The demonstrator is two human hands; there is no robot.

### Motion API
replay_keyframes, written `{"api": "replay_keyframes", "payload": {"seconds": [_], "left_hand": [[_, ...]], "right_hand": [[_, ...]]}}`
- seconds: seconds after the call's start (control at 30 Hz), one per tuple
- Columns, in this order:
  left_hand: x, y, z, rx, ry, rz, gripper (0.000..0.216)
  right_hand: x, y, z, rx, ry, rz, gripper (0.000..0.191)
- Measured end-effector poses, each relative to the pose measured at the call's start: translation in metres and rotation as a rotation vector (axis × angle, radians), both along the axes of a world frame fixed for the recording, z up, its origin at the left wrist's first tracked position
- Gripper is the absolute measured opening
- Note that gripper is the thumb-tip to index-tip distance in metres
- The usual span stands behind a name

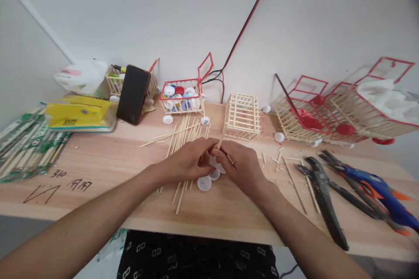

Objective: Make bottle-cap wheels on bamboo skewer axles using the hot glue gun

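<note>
My left hand (188, 161) and my right hand (242, 165) meet at the middle of the wooden table (98, 161), fingers pinched together. The right hand pinches a thin wooden stick (221, 137) that points up and away. Between the fingertips sits a white bottle cap (213, 161), partly hidden, and the left fingers close on it. Two more white caps (204, 183) lie just below the hands. A loose pile of wooden sticks (183, 137) lies behind the left hand. An unpainted stick basket (242, 116) stands right behind the hands.
A black phone (133, 94) leans at the back left by a red-rimmed cart of bottle caps (183, 96). Red-trimmed stick carts (327, 115) stand back right. Black pliers (322, 194) and a blue glue gun (376, 189) lie right. Chopstick packets (26, 146) and a yellow pack (80, 115) lie left.
</note>
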State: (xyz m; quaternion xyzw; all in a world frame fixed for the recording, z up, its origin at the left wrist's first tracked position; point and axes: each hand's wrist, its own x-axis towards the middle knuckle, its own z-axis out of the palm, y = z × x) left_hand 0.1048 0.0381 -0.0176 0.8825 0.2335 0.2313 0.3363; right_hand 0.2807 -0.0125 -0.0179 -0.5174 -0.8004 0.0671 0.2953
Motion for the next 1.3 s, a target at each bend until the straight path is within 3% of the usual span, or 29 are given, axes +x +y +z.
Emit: {"api": "replay_keyframes", "payload": {"seconds": [1.3], "left_hand": [[0.0005, 0.0006, -0.0014, 0.003, -0.006, 0.004, 0.020]], "right_hand": [[0.0006, 0.0010, -0.0002, 0.011, -0.011, -0.004, 0.026]]}}
